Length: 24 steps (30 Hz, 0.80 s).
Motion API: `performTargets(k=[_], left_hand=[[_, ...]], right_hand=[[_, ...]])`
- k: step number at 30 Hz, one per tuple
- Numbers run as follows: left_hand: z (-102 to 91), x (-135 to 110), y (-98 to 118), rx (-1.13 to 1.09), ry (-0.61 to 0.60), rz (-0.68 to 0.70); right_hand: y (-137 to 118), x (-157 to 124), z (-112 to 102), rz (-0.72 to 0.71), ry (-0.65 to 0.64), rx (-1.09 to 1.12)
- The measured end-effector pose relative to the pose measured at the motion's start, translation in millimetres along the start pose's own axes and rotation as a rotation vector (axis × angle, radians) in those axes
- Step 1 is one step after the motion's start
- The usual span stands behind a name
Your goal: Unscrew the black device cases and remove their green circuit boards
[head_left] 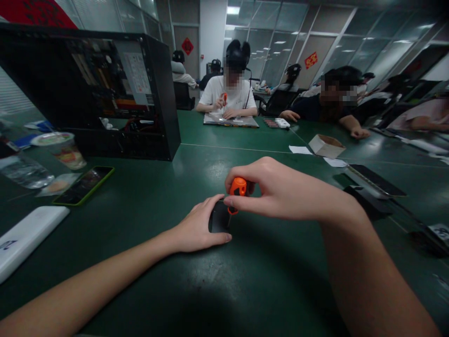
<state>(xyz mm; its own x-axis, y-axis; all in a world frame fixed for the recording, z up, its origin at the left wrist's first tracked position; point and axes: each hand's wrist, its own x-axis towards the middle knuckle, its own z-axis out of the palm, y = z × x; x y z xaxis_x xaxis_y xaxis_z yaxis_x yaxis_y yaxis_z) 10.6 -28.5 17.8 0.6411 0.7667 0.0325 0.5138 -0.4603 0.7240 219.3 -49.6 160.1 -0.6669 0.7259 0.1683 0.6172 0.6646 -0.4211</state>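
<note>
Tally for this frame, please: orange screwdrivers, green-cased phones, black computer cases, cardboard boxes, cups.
Orange screwdrivers: 2, one in the right hand, one in a co-worker's hand
Green-cased phone: 1
Black computer case: 1
Cardboard box: 1
Cup: 1
Total: 6

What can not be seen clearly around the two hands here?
Head view: small black object, half covered by the left hand; its kind is unclear.
Head view: screwdriver tip, too small and dark; right hand covers most of the handle.
Head view: white device, cut by the left edge.
</note>
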Motion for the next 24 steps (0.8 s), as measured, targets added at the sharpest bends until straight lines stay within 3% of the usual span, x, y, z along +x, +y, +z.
performTargets(k=[6, 24], left_hand=[[4.0, 2.0, -9.6, 0.017, 0.033, 0.012], [1.7, 3.7, -9.7, 0.078, 0.034, 0.106]], right_hand=[[2.8, -1.2, -2.1, 0.028, 0.006, -0.016], [11.6, 2.5, -0.9, 0.057, 0.027, -0.001]])
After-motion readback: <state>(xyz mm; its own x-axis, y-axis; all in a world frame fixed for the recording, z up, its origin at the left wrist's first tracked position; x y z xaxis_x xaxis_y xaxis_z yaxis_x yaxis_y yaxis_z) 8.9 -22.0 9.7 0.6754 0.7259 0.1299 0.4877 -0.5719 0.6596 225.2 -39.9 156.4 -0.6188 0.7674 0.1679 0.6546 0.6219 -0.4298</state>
